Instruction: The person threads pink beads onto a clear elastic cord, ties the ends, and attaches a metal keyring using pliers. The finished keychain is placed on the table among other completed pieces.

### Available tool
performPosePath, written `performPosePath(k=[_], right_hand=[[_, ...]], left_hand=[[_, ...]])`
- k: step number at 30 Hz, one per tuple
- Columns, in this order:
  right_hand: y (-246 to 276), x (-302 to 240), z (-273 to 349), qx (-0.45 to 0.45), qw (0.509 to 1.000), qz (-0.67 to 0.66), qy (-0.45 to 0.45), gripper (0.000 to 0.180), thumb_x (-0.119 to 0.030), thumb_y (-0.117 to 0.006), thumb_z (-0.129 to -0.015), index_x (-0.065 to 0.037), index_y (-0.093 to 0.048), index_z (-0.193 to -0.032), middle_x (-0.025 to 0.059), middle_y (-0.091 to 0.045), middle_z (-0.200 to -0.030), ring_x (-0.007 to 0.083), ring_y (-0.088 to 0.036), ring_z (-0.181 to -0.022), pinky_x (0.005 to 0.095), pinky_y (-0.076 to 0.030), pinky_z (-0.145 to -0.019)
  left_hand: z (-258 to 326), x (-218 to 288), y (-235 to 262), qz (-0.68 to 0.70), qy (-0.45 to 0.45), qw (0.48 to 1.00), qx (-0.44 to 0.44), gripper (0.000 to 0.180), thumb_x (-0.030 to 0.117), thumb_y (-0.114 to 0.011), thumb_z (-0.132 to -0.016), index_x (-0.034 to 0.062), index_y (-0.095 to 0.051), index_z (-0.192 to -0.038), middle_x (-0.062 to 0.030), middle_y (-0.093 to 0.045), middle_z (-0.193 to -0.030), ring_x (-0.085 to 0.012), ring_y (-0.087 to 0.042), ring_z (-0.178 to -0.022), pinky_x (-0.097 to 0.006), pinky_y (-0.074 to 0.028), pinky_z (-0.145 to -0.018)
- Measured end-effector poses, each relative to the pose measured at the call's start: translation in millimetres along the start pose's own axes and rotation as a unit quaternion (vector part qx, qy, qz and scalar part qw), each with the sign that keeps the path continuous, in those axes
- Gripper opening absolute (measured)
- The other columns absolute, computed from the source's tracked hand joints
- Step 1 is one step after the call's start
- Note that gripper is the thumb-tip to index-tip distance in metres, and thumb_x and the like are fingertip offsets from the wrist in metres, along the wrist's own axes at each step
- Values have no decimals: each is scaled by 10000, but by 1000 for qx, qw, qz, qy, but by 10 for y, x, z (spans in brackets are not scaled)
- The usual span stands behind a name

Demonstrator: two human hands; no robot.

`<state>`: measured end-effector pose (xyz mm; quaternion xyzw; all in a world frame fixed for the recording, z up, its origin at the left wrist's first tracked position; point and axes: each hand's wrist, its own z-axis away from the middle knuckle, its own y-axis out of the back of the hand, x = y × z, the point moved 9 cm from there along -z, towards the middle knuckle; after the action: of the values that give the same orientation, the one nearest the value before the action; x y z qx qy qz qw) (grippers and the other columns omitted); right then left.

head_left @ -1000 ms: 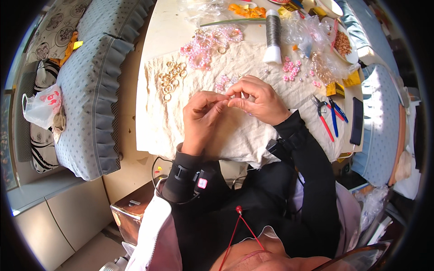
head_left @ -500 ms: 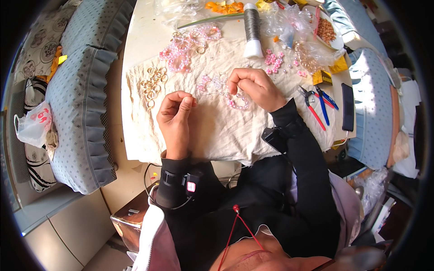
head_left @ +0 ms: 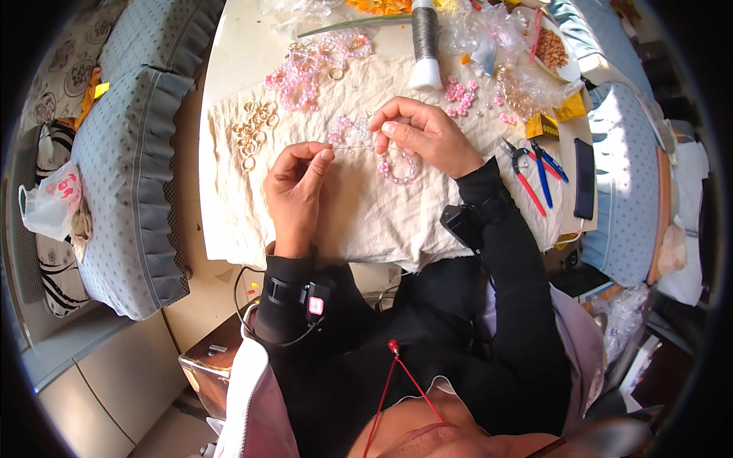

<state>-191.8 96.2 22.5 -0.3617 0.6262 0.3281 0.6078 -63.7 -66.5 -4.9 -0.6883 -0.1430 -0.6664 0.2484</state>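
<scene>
My left hand (head_left: 296,191), thumb against forefinger, pinches one end of a thin thread (head_left: 354,146). The thread stretches sideways above the cloth (head_left: 359,221) to my right hand (head_left: 437,141), whose fingers are bent with thumb and forefinger close together on it. Below the right fingers a loop of pink and clear beads (head_left: 398,180) rests on or just over the cloth; whether it is joined to the thread I cannot tell. Behind the thread lie loose pink and clear beads (head_left: 346,127), partly hidden by the right hand.
Gold rings (head_left: 249,137) lie left, pink bead strands (head_left: 299,80) beyond. A grey thread spool (head_left: 425,38), pink beads (head_left: 460,93) and plastic bags (head_left: 496,38) sit farther back. At right are red-handled pliers (head_left: 528,183), blue-handled pliers (head_left: 544,179) and a phone (head_left: 583,179).
My right hand has shifted slightly left and its fingers have opened out a little from a tighter curl. The left hand keeps its pinch. The whole view has shifted slightly.
</scene>
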Motion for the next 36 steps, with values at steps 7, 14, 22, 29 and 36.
performPosePath(k=[7,14,22,29,36], right_hand=[[57,38,-11,25,999,21,10,182,-140,-599,-1079,7,-659,-1168,23,-683,-1029,91,-651,-987,264,-520,-909],[101,0,18,66,994,87,2,123,-106,-693,-1016,-21,-696,-1105,-23,-677,-1010,63,-608,-897,244,-499,-797],[-139,-192,8,35,974,192,116,93,-133,-802,-925,-82,-739,-970,-8,-657,-933,94,-572,-810,259,-459,-696],[-19,-325,42,88,951,263,138,122,-80,-731,-872,-30,-619,-871,63,-615,-807,188,-579,-682,343,-503,-650],[72,-242,58,95,949,294,60,132,-77,-685,-828,-28,-562,-837,87,-572,-717,213,-580,-683,360,-500,-663]], left_hand=[[4,-7,-30,-31,0,999,-13,90,54,-768,-974,18,-756,-1055,39,-718,-941,-22,-588,-810,-180,-461,-732],[7,-10,-39,-86,-15,996,-28,85,47,-786,-950,31,-781,-1034,24,-717,-933,-31,-580,-808,-188,-461,-737],[2,75,-162,-67,5,997,-45,92,43,-800,-929,23,-787,-1019,-23,-718,-1006,-85,-646,-895,-230,-514,-800],[-36,46,-205,-109,14,993,-40,81,48,-760,-971,21,-751,-1047,-8,-747,-1014,-67,-634,-877,-226,-518,-828],[-39,160,-260,-236,-135,962,-37,61,-27,-728,-906,9,-727,-955,-63,-695,-922,-154,-653,-822,-269,-519,-754]])
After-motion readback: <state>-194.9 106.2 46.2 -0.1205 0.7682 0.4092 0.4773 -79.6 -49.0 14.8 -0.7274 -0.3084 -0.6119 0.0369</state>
